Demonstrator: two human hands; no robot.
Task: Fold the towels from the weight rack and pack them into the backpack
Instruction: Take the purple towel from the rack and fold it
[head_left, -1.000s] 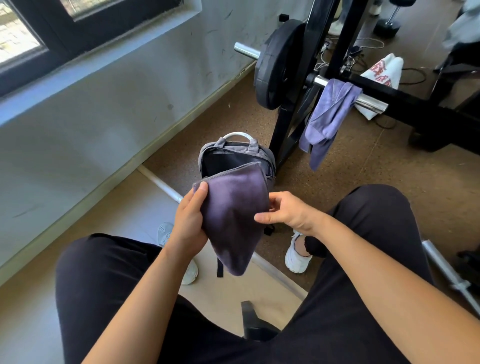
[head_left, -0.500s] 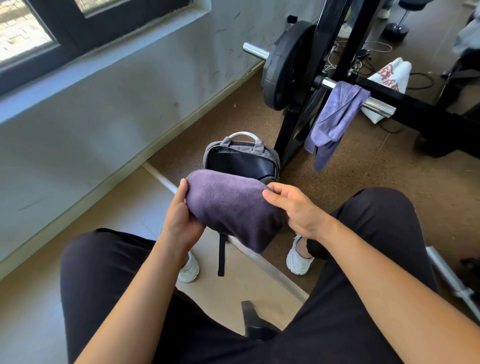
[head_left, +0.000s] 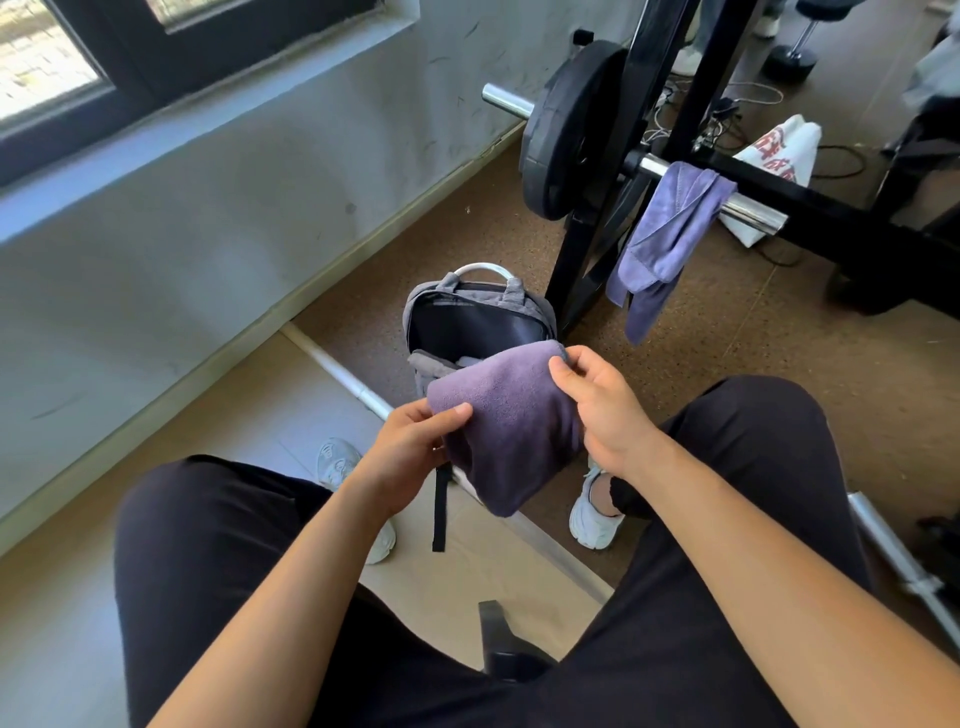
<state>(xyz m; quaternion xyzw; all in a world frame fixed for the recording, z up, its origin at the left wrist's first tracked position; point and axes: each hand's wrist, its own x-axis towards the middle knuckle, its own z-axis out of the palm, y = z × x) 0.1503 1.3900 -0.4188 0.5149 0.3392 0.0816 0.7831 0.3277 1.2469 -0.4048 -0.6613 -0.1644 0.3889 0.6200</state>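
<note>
The weight rack (head_left: 582, 270) stands beyond the knees. A lilac towel (head_left: 670, 228) hangs over its bar (head_left: 748, 210), not yet folded. The backpack (head_left: 415, 312) sits upright on the floor just beside the rack's foot, unzipped, with something pale inside. The folded towel (head_left: 509, 431) is held in the air over the front of that opening, its lower end drooping. The left hand (head_left: 410, 447) grips its near corner, thumb on top. The fingers (head_left: 563, 371) of the right hand (head_left: 608, 410) pinch the far edge.

If either grip slackens, the fold will likely spring open. The drooping end could snag the bag's front lip and bunch, or a hard push could tip the soft bag.

The opening looks barely wider than the towel. The rack crowds the right side, and the floor to the left is open.
</note>
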